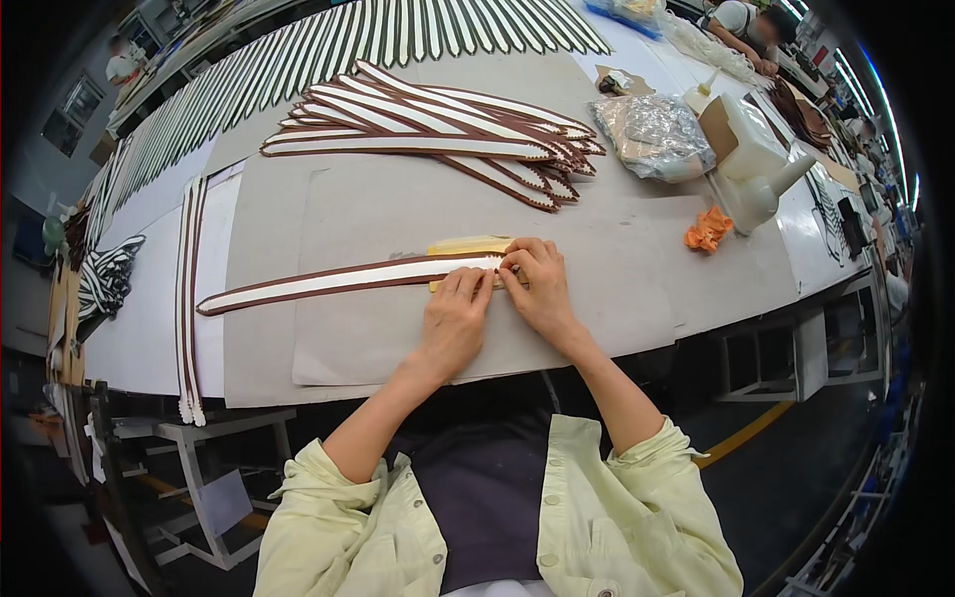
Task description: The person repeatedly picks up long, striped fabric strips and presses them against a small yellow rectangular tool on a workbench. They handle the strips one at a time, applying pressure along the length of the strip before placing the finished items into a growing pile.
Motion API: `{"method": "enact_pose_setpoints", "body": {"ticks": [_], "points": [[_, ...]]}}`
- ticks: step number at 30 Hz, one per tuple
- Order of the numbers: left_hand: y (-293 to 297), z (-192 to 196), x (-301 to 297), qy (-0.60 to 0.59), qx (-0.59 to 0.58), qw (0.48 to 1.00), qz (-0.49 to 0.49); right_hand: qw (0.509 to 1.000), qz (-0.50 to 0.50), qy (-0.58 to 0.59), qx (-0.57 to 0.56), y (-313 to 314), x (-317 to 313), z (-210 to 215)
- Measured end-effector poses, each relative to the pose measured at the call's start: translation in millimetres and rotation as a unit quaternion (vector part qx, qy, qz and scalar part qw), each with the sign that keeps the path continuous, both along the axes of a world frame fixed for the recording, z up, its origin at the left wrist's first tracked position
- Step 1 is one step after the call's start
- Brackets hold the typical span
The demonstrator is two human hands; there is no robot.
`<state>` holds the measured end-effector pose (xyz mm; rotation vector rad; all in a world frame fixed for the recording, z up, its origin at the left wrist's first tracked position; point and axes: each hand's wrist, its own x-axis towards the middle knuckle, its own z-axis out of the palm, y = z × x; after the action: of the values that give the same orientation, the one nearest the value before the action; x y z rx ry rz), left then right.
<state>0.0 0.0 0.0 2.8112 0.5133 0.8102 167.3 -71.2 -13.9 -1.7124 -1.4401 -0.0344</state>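
Grip of the right hand (540,287) is closing on the end of a brown-edged strip (338,282), thumb and bent fingers pinching it from the right. Just beside it, the left hand (458,316) is also pinching the strip, its fingers bunching together and its fingertips almost meeting those of the right. Left forearm (373,418) and right forearm (619,388) are slanting inward from below, both emerging from pale green sleeves (652,468) that are sitting rolled near the elbows. Both wrists are hovering above the tabletop (617,289), the backs of the hands facing upward.

The strip is lying across the middle of the tabletop, running leftward from the fingers and dipping slightly toward its pointed left tip. It is showing a white band down its centre, with dark brown borders meeting at that point. Under its held end, a yellow piece (468,245) is peeking out on both sides.

Beyond the hands, a pile of similar strips (398,142) is fanning out, some crossing others. To the right, a crumpled orange wad (708,230) is resting near a clear plastic bag (652,136).
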Motion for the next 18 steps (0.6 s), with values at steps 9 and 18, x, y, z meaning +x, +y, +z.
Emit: {"method": "enact_pose_setpoints", "body": {"ticks": [9,18], "points": [[-16.0,1.0,10.5,-0.003,0.016,1.000,-0.001,0.999,0.034,0.038,-0.013,-6.0,19.9,4.4],[-10.5,1.5,10.7,0.034,0.028,0.999,-0.002,0.992,0.058,0.109,-0.035,5.5,26.8,6.9]]}}
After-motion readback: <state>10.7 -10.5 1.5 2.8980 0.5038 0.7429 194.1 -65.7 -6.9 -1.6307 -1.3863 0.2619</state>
